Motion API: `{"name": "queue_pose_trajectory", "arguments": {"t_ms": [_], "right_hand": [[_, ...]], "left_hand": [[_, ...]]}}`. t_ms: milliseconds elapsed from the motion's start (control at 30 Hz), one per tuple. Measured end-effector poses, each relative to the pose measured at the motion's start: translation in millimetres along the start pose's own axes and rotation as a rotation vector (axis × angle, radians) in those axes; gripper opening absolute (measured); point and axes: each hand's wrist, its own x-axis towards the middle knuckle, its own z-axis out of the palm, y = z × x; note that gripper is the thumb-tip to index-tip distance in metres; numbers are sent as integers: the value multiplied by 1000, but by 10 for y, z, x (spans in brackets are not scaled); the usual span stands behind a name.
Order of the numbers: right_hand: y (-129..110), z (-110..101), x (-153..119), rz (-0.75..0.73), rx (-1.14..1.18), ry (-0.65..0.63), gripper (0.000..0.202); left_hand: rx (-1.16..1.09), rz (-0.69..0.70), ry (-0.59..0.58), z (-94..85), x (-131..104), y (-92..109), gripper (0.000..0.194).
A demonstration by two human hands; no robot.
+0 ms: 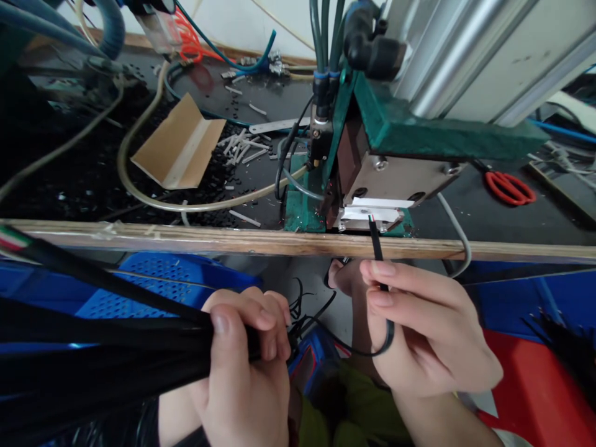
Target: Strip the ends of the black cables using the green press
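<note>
A thick bundle of black cables (116,347) fills the lower left, and my left hand (251,347) is wrapped round it near its right end. My right hand (419,323) pinches one black cable (377,242) between thumb and fingers. That cable points up, its tip with small red, white and green wires at the metal jaws (372,213) of the green press (405,124). Below the fingers the same cable bends and runs left towards the bundle. Whether the tip touches the jaws, I cannot tell.
The bench's wooden edge (233,239) crosses the view. On the bench lie a folded cardboard piece (179,146), grey tube pieces (242,146), a curved hose (125,161) and red-handled scissors (510,188). Below are a blue perforated stool (153,279) and a red surface (540,385).
</note>
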Motion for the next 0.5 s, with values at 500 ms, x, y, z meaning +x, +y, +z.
{"name": "queue_pose_trajectory", "arguments": {"t_ms": [500], "right_hand": [[31, 28, 77, 27, 3, -6, 46]], "left_hand": [[11, -7, 2, 8, 18, -21, 45]]}}
